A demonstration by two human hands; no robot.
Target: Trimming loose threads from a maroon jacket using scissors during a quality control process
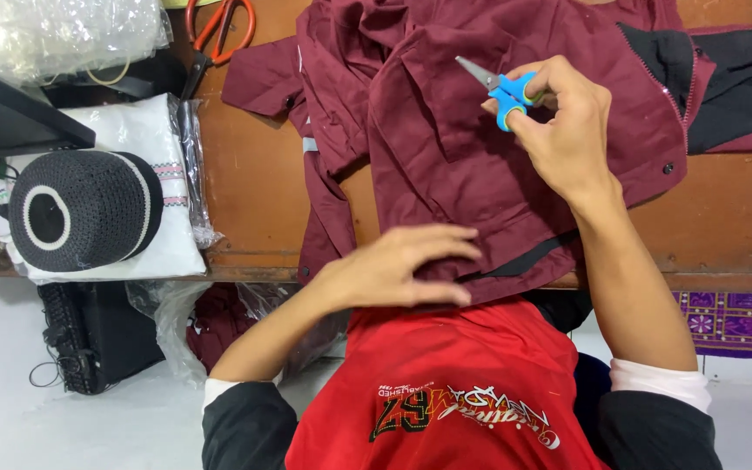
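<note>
At the lower centre, the maroon garment (472, 148) is pressed flat at its near edge by the left hand (393, 265), fingers spread. Further up, at the upper right, small blue scissors (502, 91) are gripped by the right hand (567, 130) above the garment, which is spread on the wooden bench (254, 191). Orange scissors (219, 26) lie at the top left.

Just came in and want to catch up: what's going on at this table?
A person works on a maroon garment spread over a wooden table. The right hand holds small blue-handled scissors above the cloth, blades pointing up and left. The left hand presses flat on the garment's near edge. A black knitted cap sits on a folded white cloth to the left, and orange-handled scissors lie at the far edge.
</note>
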